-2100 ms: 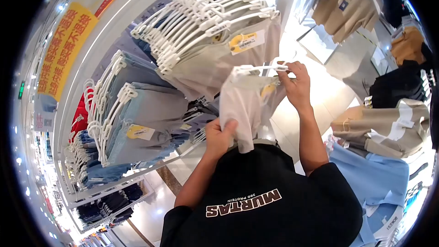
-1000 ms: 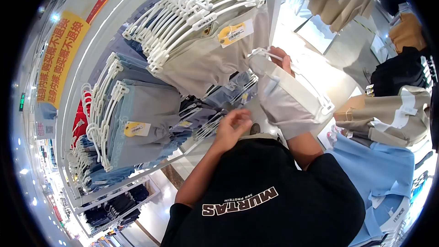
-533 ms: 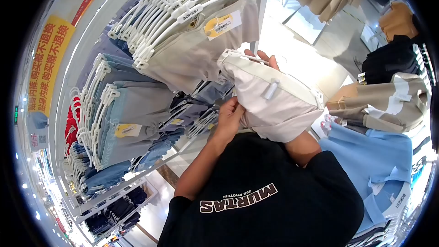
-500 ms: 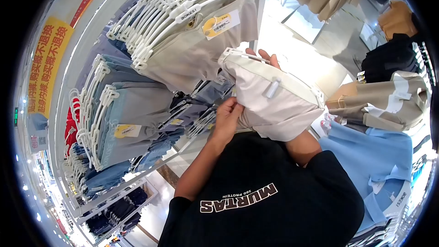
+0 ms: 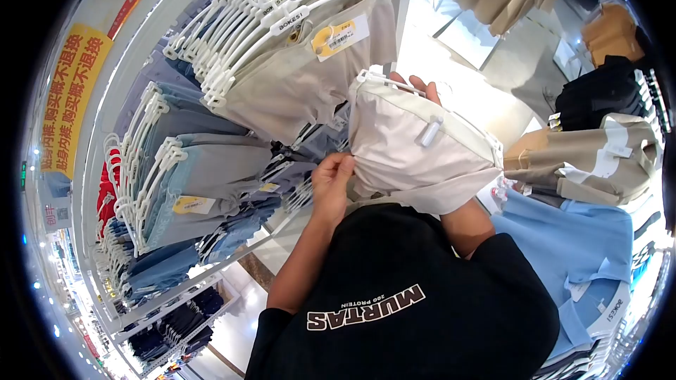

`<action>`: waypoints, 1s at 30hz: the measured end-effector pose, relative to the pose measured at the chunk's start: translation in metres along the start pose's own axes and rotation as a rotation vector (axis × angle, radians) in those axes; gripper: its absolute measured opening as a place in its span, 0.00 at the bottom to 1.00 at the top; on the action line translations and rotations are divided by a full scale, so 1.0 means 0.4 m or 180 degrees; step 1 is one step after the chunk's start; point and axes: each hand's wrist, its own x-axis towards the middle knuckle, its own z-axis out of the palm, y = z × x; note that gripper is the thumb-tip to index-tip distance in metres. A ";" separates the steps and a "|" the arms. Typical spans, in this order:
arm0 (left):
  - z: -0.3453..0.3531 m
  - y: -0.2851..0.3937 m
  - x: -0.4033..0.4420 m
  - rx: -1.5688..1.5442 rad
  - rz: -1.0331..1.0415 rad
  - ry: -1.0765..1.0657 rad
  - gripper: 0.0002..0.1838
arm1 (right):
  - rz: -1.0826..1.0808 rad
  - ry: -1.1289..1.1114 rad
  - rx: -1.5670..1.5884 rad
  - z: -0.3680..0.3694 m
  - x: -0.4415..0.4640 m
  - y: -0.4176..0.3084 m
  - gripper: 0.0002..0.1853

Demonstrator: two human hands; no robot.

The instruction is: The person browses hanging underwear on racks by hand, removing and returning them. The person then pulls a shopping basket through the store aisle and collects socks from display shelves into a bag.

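Observation:
A pair of light beige pants (image 5: 401,141) hangs from a white clip hanger (image 5: 384,79) in front of my chest. A pale security tag (image 5: 430,131) is fixed to the cloth below the waistband. My left hand (image 5: 332,177) pinches the side edge of the pants between thumb and fingers. Behind the garment, my right hand (image 5: 421,89) holds it up at the hanger. Only its fingertips show past the waistband; the palm is hidden by the cloth.
To the left, a rack holds several beige pants (image 5: 274,95) on white hangers, with grey pants (image 5: 218,176) lower down. On the right hang a light blue shirt (image 5: 563,239) and a brown shirt (image 5: 598,158). A yellow sign (image 5: 76,98) stands at far left.
My left hand has moved left, pulling the edge of the pants outward. The pants and hanger have shifted slightly right, and the cloth looks more spread.

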 end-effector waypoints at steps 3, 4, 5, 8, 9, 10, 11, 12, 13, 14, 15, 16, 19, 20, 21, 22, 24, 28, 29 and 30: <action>-0.006 0.017 0.014 0.0300 0.0121 0.0214 0.07 | -0.0088 -0.0113 -0.0731 -0.004 0.013 -0.012 0.24; -0.009 0.016 0.013 0.0452 0.0169 0.0276 0.06 | -0.0076 -0.0297 -0.0754 -0.016 0.025 -0.012 0.24; -0.011 0.019 0.014 0.0601 0.0212 0.0354 0.06 | -0.0219 -0.0168 -0.0951 -0.022 0.032 -0.008 0.24; -0.001 0.060 0.018 0.0549 0.0443 0.0343 0.04 | -0.0654 0.0127 -0.1684 0.017 0.004 -0.002 0.22; -0.004 0.067 0.022 0.0492 0.0508 0.0336 0.03 | -0.1073 0.0171 -0.2760 0.010 0.002 -0.003 0.21; -0.023 0.064 0.035 0.0662 0.0784 0.0680 0.09 | -0.1516 0.0199 -0.3831 -0.001 0.003 -0.005 0.21; -0.044 0.080 0.047 0.1022 0.1243 0.0975 0.11 | -0.1991 0.0213 -0.4886 -0.005 0.005 -0.005 0.20; -0.063 0.116 0.060 0.1391 0.1700 0.1268 0.14 | -0.1804 0.0396 -0.4117 0.008 0.003 -0.005 0.19; -0.076 0.153 0.071 0.1767 0.2149 0.1564 0.17 | -0.2132 0.0265 -0.4498 -0.018 0.011 -0.008 0.17; -0.080 0.192 0.080 0.1863 0.2489 0.1698 0.20 | -0.2383 0.0199 -0.4541 -0.041 0.027 -0.001 0.14; -0.077 0.236 0.088 0.1957 0.2827 0.1826 0.23 | -0.2640 0.0138 -0.4578 -0.050 0.039 0.007 0.12; -0.073 0.271 0.093 0.2047 0.3162 0.1948 0.26 | -0.2513 0.0032 -0.4519 -0.040 0.033 0.008 0.10; -0.065 0.334 0.101 0.2158 0.2968 0.1650 0.31 | -0.2506 -0.0370 -0.4754 -0.040 0.040 0.000 0.08; -0.057 0.344 0.103 0.1890 0.2865 0.1547 0.29 | -0.2490 -0.0356 -0.4901 -0.041 0.037 -0.004 0.10; -0.045 0.350 0.107 0.1622 0.2761 0.1433 0.28 | -0.2359 -0.0229 -0.4868 -0.036 0.034 -0.006 0.10; -0.035 0.358 0.109 0.1359 0.2651 0.1301 0.27 | -0.2230 -0.0087 -0.4833 -0.032 0.029 -0.007 0.10; -0.030 0.380 0.108 0.1315 0.2364 0.0890 0.24 | -0.2287 -0.0224 -0.4837 -0.032 0.034 -0.016 0.09; 0.002 0.441 0.099 0.1489 0.2177 0.0689 0.15 | -0.2080 -0.0149 -0.4854 -0.031 0.028 -0.030 0.08; 0.009 0.447 0.102 0.1555 0.2236 0.0710 0.14 | -0.2087 -0.0131 -0.4843 -0.024 0.024 -0.031 0.08; 0.014 0.446 0.103 0.1524 0.2283 0.0779 0.13 | -0.2092 -0.0118 -0.4833 -0.013 0.018 -0.029 0.09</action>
